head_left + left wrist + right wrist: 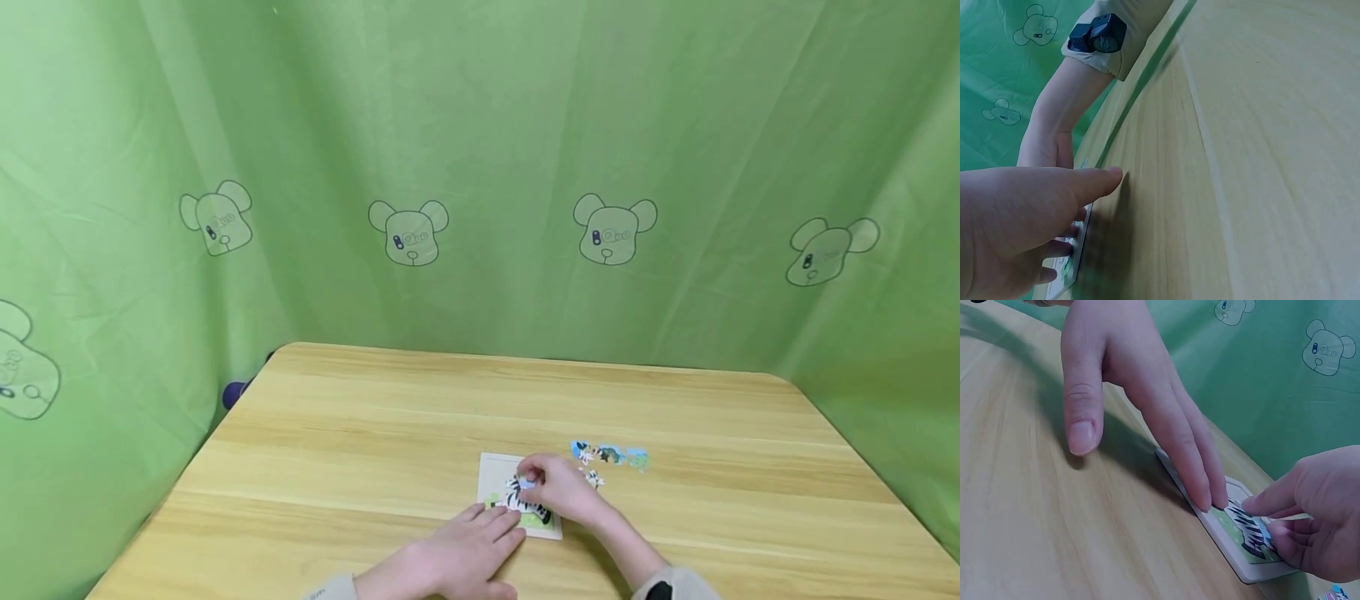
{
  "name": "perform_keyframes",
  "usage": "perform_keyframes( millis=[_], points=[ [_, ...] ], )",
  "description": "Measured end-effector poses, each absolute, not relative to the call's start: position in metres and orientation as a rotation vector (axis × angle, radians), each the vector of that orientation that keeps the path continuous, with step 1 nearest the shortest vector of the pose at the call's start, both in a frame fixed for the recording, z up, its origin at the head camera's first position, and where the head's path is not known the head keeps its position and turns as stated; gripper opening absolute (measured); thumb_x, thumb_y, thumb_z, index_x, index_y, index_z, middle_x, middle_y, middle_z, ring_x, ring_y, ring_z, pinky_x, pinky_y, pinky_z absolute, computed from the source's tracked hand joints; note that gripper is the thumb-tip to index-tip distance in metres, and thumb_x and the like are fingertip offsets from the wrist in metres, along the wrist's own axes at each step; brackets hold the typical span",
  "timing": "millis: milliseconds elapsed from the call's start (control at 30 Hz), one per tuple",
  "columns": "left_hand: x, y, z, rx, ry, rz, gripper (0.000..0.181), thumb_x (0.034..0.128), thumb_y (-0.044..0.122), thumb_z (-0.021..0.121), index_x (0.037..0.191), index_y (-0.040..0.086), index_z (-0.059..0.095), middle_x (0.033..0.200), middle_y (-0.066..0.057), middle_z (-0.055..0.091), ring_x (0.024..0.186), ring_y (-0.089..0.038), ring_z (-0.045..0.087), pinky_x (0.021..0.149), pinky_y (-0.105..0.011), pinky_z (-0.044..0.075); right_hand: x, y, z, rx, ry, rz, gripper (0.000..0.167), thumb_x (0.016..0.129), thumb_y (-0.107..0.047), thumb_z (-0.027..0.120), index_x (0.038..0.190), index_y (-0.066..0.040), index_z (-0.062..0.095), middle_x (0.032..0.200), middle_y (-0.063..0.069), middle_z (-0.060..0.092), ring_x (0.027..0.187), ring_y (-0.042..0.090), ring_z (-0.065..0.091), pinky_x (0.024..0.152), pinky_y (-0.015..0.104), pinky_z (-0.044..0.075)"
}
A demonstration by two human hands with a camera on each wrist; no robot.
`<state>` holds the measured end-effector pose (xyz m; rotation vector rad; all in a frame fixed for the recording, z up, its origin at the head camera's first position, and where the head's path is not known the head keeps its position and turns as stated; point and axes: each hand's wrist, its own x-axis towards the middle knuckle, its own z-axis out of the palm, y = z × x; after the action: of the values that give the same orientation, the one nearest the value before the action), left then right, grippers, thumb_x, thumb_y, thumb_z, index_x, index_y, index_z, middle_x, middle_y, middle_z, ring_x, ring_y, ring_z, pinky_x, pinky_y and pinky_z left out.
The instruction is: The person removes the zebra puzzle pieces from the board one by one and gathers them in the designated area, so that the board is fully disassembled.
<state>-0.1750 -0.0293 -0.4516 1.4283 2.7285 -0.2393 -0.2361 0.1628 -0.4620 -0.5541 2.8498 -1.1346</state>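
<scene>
While L hand (480,546) rests fingertips-down, fingers straight, on near edge of puzzle board (493,471), R hand (564,488) pinches a pale-blue pc (1264,531) over it.

Board sits on table (337,433), part-filled: zebra pcs (1247,530) & green area (1230,527) toward its near side, far-left part bare. Loose pcs (611,454) lie off its far-right corner, w/ one more pc (594,478) just beyond its right edge, near R hand. Can't tell if held pc touches board or how its tabs face. Risk, prob.: if it's pushed down misaligned, neighbouring zebra pcs could pop up, & R hand hides the spot, so a bad fit may go unseen. Should L hand ease off, board might slide under pressure.
</scene>
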Motion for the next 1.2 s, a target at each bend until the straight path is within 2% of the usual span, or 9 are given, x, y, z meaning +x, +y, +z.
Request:
perform_keyframes(
  millis=[133, 433, 600, 867, 1200],
  points=[
    [-0.176, -0.029, -0.452, 1.428, 2.726, -0.220, 0.071, 0.0892, 0.063, 0.037, 0.141, 0.015, 0.039, 0.148, -0.002, 0.032, 0.135, -0.017, 0.028, 0.108, -0.036, 0.028, -0.236, 0.158, -0.460, -0.524, 2.883, -1.046, 0.031, 0.069, -0.010, 0.077, 0.096, -0.002, 0.066, 0.081, 0.000, 0.054, 0.075, 0.014, 0.048, 0.068, 0.029, 0.044],
    [-0.176, -0.030, -0.452, 1.423, 2.723, -0.223, 0.071, 0.0892, 0.063, 0.038, 0.141, 0.014, 0.039, 0.148, -0.002, 0.032, 0.135, -0.017, 0.027, 0.107, -0.037, 0.029, -0.237, 0.154, -0.456, -0.542, 2.830, -1.060, 0.026, 0.070, -0.004, 0.075, 0.088, -0.005, 0.057, 0.078, 0.002, 0.048, 0.072, 0.015, 0.043, 0.063, 0.027, 0.039],
    [-0.175, -0.030, -0.452, 1.430, 2.718, -0.236, 0.071, 0.0895, 0.062, 0.037, 0.141, 0.014, 0.038, 0.148, -0.002, 0.031, 0.135, -0.016, 0.027, 0.107, -0.036, 0.029, -0.235, 0.155, -0.455, -0.537, 2.778, -1.151, 0.029, 0.071, -0.001, 0.074, 0.091, -0.006, 0.053, 0.079, 0.002, 0.050, 0.072, 0.015, 0.045, 0.064, 0.026, 0.041],
    [-0.173, -0.030, -0.453, 1.417, 2.747, -0.247, 0.071, 0.0890, 0.062, 0.040, 0.141, 0.014, 0.039, 0.148, -0.003, 0.032, 0.135, -0.017, 0.028, 0.108, -0.037, 0.028, -0.234, 0.160, -0.460, -0.472, 2.716, -1.365, 0.018, 0.078, -0.001, 0.066, 0.093, -0.004, 0.055, 0.079, 0.001, 0.054, 0.072, 0.014, 0.050, 0.064, 0.022, 0.045],
    [-0.173, -0.029, -0.453, 1.412, 2.754, -0.227, 0.071, 0.0880, 0.062, 0.042, 0.140, 0.015, 0.039, 0.148, -0.002, 0.032, 0.135, -0.016, 0.028, 0.108, -0.036, 0.028, -0.235, 0.171, -0.462, -0.354, 2.579, -1.592, 0.020, 0.079, 0.001, 0.065, 0.096, 0.000, 0.055, 0.078, 0.004, 0.056, 0.072, 0.016, 0.053, 0.064, 0.022, 0.046]
  ],
)
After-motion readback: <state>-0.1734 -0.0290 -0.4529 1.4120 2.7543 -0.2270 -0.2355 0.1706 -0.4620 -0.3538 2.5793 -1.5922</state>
